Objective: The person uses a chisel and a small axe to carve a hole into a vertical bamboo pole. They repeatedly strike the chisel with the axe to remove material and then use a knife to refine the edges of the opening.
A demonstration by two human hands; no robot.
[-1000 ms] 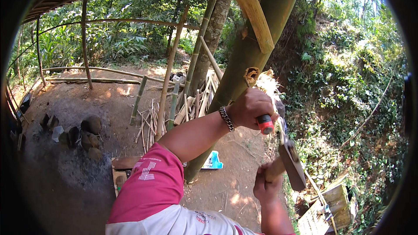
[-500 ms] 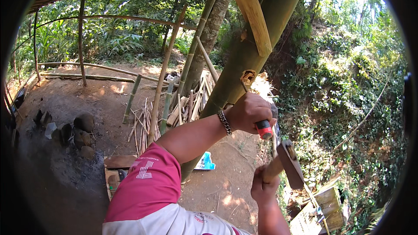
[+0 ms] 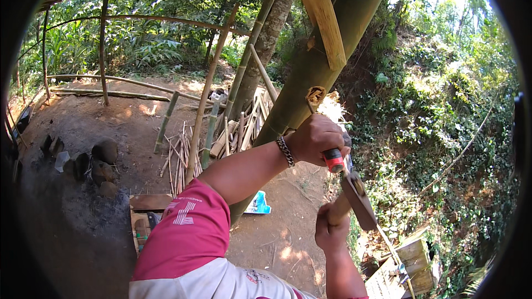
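A thick green bamboo post [image 3: 293, 99] leans across the middle, with a rough hole [image 3: 316, 96] cut into its side. My left hand [image 3: 315, 139] is closed round a chisel [image 3: 333, 161] with a red and black handle; the chisel's thin shank slants up to the lower edge of the hole. Below and to the right, my right hand [image 3: 331, 232] grips the short wooden handle of a hatchet [image 3: 360, 204]. The hatchet's narrow upper end is close to the butt of the chisel handle; whether they touch I cannot tell.
A split wooden brace [image 3: 321, 16] rests against the upper post. Split wood and sticks [image 3: 252, 124] are piled behind it. Dark stones [image 3: 104, 163] lie by ashy ground at left. A blue and white sheet [image 3: 259, 204] lies below the post. A leafy bank [image 3: 438, 127] rises at right.
My right hand has brought the hatchet up and to the left, nearer the chisel's butt. My left hand keeps the chisel at the hole, almost unmoved.
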